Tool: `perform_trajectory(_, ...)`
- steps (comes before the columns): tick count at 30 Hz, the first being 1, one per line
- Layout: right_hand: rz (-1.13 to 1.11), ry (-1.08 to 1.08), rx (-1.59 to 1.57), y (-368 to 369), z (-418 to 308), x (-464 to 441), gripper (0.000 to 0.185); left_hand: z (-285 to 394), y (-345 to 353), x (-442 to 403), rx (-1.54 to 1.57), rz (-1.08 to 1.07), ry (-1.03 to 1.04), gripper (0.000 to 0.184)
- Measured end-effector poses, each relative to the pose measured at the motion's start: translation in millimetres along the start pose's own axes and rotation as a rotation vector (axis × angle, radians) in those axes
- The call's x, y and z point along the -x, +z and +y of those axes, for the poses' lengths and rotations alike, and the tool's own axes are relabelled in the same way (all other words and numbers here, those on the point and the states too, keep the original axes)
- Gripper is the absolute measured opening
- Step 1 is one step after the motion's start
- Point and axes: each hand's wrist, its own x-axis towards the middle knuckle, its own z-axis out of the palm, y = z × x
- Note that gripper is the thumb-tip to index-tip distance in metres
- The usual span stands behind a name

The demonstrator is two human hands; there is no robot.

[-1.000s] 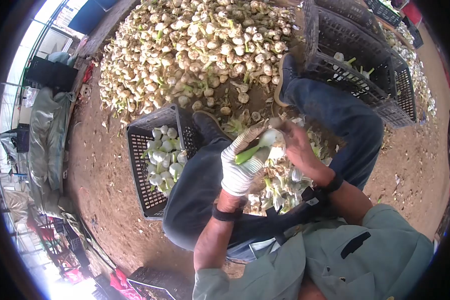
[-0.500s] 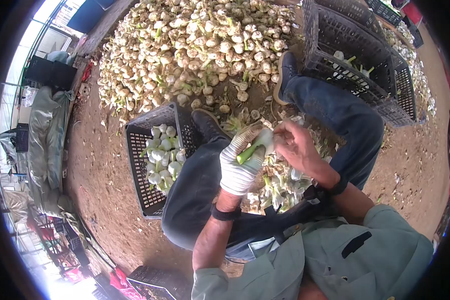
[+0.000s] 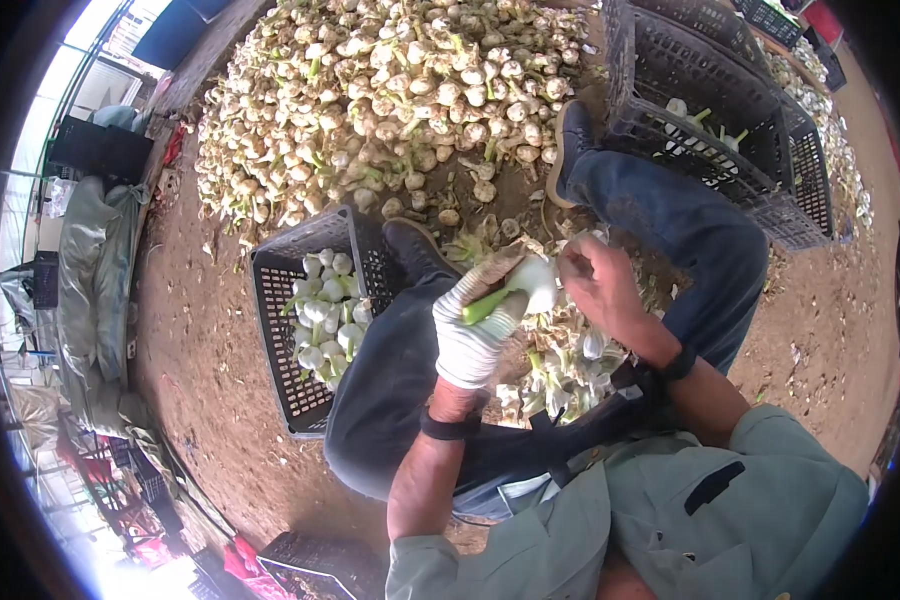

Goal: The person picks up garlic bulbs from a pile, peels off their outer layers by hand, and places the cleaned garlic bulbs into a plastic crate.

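My left hand (image 3: 472, 335), in a white knitted glove, is wrapped around a garlic bulb (image 3: 538, 285). The bulb's white, smooth end points toward my other hand, and its green cut stem (image 3: 487, 306) sticks out past the thumb. Just right of the bulb is my bare right hand (image 3: 605, 290), its fingers curled and pinched together; what sits between the fingertips, if anything, is too small to make out. Loose garlic skins and leaves (image 3: 560, 375) lie on the ground between my legs, below both hands.
A large heap of unpeeled garlic (image 3: 390, 100) covers the ground ahead. By my left leg stands a black crate (image 3: 285, 365) with several white bulbs (image 3: 325, 310). Another black crate (image 3: 660, 65) at right holds a few bulbs. A further crate (image 3: 315, 560) is behind at lower left.
My right hand has drawn away from the bulb, slightly to the right, leaving a gap. My left hand has shifted a little left with the garlic bulb, showing more of its white side.
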Motion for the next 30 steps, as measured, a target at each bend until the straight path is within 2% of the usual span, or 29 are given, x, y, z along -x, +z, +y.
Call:
perform_trajectory(1,0.003,-0.002,0.000,-1,13,0,0.016,-4,-6,-3,0.073,-0.013,0.013,0.038)
perform_trajectory(3,-0.034,-0.185,0.326,-5,33,0,0.016,1,-11,-5,0.268,-0.024,-0.049,0.039)
perform_trajectory(4,-0.036,-0.186,0.324,-4,29,0,0.016,1,-13,-6,0.357,-0.033,-0.068,0.040)
perform_trajectory(6,-0.172,0.132,-0.275,-8,15,4,0.031,0,-12,-5,0.291,-0.032,-0.065,0.040)
perform_trajectory(7,-0.172,0.133,-0.274,-10,3,5,0.031,0,-11,-6,0.226,-0.038,-0.059,0.039)
perform_trajectory(8,-0.279,0.390,-0.667,-12,-13,5,0.041,0,-6,-6,0.228,-0.042,-0.058,0.039)
perform_trajectory(9,-0.380,0.644,-1.058,-13,-22,5,0.051,0,1,-4,0.096,-0.054,-0.069,0.041)
perform_trajectory(10,-0.474,0.634,-1.149,-5,-11,7,0.057,-1,9,-3,-0.031,-0.066,-0.078,0.043)
perform_trajectory(11,-0.463,0.624,-1.193,-1,-4,7,0.053,-12,14,0,-0.176,-0.066,-0.162,0.055)
perform_trajectory(12,-0.447,0.612,-1.233,-2,2,6,0.049,-28,16,1,-0.214,-0.106,-0.121,0.066)
perform_trajectory(14,-0.220,0.594,-1.256,-21,11,-16,0.046,-23,20,2,-0.247,-0.090,0.068,0.067)
perform_trajectory(15,-0.008,0.704,-1.474,-45,9,-35,0.043,-27,15,5,-0.148,-0.106,-0.035,0.073)
perform_trajectory(16,0.070,0.486,-1.559,-70,2,-54,0.043,-26,13,5,-0.149,-0.093,-0.041,0.073)
perform_trajectory(17,0.226,0.358,-1.579,-93,12,-67,0.050,-20,9,3,-0.073,-0.114,-0.102,0.069)
perform_trajectory(18,0.291,0.178,-1.635,-113,27,-78,0.055,-13,5,1,0.005,-0.133,-0.159,0.066)
perform_trajectory(19,0.416,0.148,-1.499,-126,53,-91,0.056,-7,6,1,0.036,-0.142,-0.164,0.060)
perform_trajectory(20,0.351,0.089,-1.390,-123,55,-103,0.049,-4,9,1,0.055,-0.136,-0.194,0.058)
perform_trajectory(22,0.318,0.364,-0.870,-83,51,-116,0.039,5,14,1,0.025,-0.196,-0.232,0.056)
perform_trajectory(24,0.007,0.421,-0.384,-26,59,-128,0.038,2,20,4,0.058,-0.197,-0.224,0.050)
perform_trajectory(26,-0.269,0.281,-0.059,29,101,-146,0.044,-3,16,5,0.026,-0.220,-0.277,0.047)
perform_trajectory(27,-0.289,0.283,-0.063,55,121,-155,0.044,-2,15,3,0.012,-0.213,-0.297,0.046)
perform_trajectory(29,-0.272,0.130,0.348,100,148,-178,0.051,-1,11,1,0.068,-0.141,-0.343,0.046)
perform_trajectory(30,-0.294,0.125,0.344,114,158,-191,0.051,-1,9,-1,0.083,-0.100,-0.359,0.046)
